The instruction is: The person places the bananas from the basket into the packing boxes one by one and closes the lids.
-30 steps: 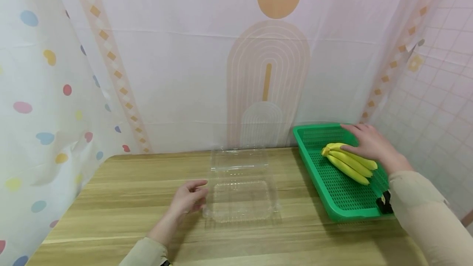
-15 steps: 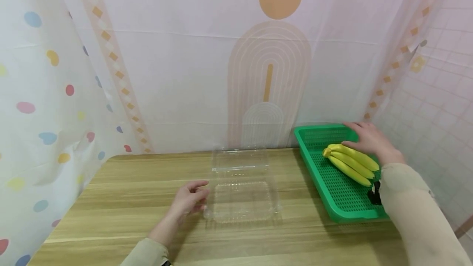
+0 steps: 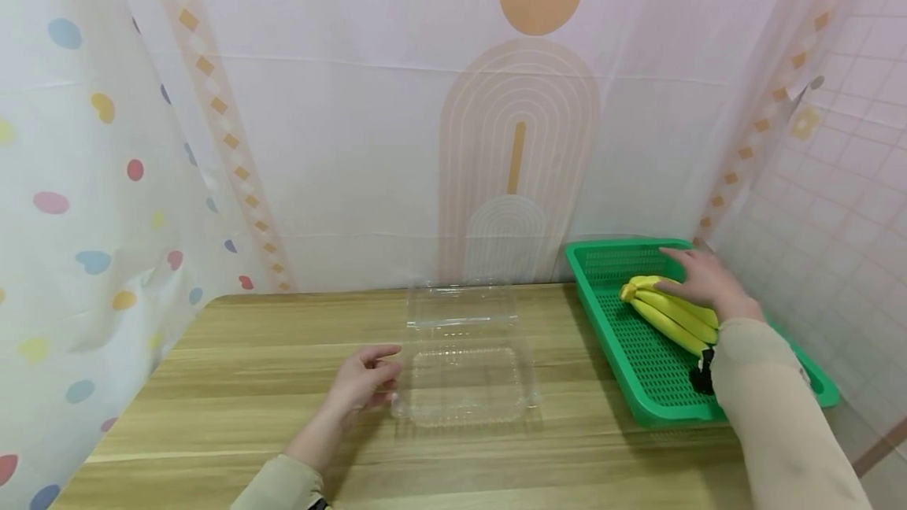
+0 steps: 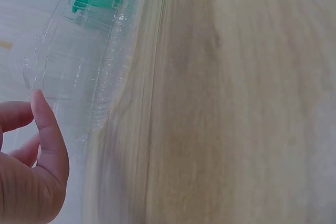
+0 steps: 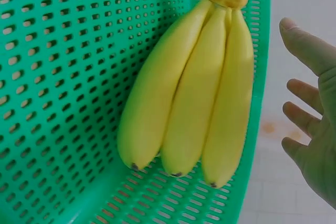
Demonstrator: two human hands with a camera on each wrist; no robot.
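Observation:
A clear plastic clamshell box (image 3: 464,388) stands with its lid up on the wooden table. My left hand (image 3: 363,378) is at the box's left side, fingers loosely bent; in the left wrist view the thumb tip overlaps the box's edge. To the right, a bunch of yellow bananas (image 3: 666,312) lies in a green plastic basket (image 3: 623,372). Over the bananas hovers my right hand (image 3: 705,283), thumb and fingers spread and holding nothing. From the right wrist view, the banana bunch (image 5: 194,93) shows whole, with the hand (image 5: 315,108) apart from it.
The wooden tabletop (image 3: 234,384) runs back to a patterned curtain (image 3: 354,140). A dotted curtain (image 3: 92,203) hangs along the left, and a grid-patterned one (image 3: 843,203) on the right, close by the basket.
My right hand has lowered slightly over the bananas, and its forearm has swung left across the basket's near right corner. The left hand, the box and the bananas stay put.

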